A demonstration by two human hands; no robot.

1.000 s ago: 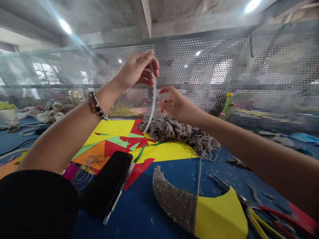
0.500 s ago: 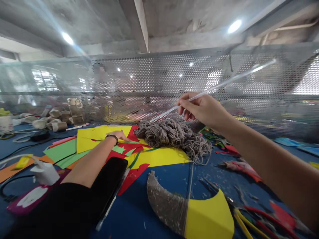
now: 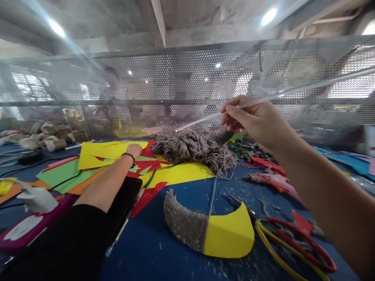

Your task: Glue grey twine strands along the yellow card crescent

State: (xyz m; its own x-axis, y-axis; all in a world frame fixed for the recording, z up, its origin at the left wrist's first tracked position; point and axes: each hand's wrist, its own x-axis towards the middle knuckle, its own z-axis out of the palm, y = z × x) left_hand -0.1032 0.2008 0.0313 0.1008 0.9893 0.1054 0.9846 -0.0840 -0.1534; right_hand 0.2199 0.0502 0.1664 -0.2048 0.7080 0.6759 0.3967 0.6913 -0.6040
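My right hand pinches a long, thin translucent stick, raised above a heap of grey yarn. The stick slants from its lower tip over the yarn up to the right edge of view. My left hand is reached forward, curled down at the yellow paper left of the yarn; its fingertips are hidden. In front lies a crescent of yellow card, its left half wound with grey yarn. One strand runs from the winding to the heap.
Red-handled scissors and a yellow-handled tool lie right of the crescent. Under my left forearm is a black phone-like slab. A white plug and purple case sit left. A perforated metal screen stands behind.
My left hand has gone from stretched fingers to a curled shape over the paper. My right hand has shifted right and slightly up with the stick. The view has tilted down and turned.
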